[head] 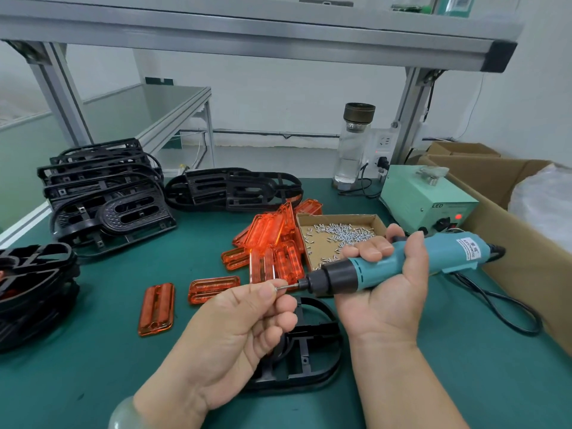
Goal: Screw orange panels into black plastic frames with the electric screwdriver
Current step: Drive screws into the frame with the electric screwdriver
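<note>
We hold the electric screwdriver (445,253) level above the surface (93,366), our right hand (383,283) wrapped round its teal body in a closed grip. Our left hand (244,329) pinches the tip of the bit (289,287). We judge that it is seating a screw there, though the fingertips hide it.

Below our hands lies one black frame (309,345). The parts of it that show carry no orange panel, so this unit looks barely begun. The orange panels (272,243) lie loose in a heap just beside the cardboard tray (380,222) of screws (340,232), and two more lie apart near the left hand. The stacked frames (105,193) on the left show black only. Whether any are finished we cannot tell, but most of the work seems to lie ahead.
</note>
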The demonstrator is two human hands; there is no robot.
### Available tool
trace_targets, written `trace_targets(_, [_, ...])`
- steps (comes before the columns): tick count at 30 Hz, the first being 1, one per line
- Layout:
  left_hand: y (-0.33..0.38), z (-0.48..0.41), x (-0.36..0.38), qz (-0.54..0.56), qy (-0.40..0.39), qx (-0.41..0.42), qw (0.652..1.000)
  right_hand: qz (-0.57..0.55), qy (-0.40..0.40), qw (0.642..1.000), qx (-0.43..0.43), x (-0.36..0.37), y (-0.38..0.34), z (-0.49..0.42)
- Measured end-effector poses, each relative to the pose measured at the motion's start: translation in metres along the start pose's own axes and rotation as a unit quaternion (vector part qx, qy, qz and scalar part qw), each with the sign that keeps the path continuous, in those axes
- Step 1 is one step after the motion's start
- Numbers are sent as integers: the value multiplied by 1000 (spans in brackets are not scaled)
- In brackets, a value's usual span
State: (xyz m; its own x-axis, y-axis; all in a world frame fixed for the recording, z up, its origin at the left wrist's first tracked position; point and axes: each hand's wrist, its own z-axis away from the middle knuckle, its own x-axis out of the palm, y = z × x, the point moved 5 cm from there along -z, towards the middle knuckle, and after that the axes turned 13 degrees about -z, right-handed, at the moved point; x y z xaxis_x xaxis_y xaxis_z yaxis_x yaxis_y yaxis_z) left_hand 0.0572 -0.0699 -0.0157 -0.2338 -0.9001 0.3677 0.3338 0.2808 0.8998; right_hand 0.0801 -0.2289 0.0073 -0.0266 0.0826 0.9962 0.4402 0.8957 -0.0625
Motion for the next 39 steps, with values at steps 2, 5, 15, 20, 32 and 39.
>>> trace_targets(2, [1,0,0,-24,9,23,999,7,-4,1000,-3,1,-1,0])
trace_targets(5, [2,-1,-3,-69,35,62,995,23,-15,1000,-12,2,-1,2])
trace_targets(15, [8,-1,-18,-275,128,124,945,52,-91,994,-1,8,5,8])
trace_targets(20, [6,-3,-19,-246,91,91,961,52,-94,994,-1,9,6,8])
trace_targets(32, [11,-1,-18,-233,111,155,954,43,-86,995,-3,10,5,10])
trace_targets(39, [19,2,-22,-267,95,165,945,41,-65,997,-10,7,1,11])
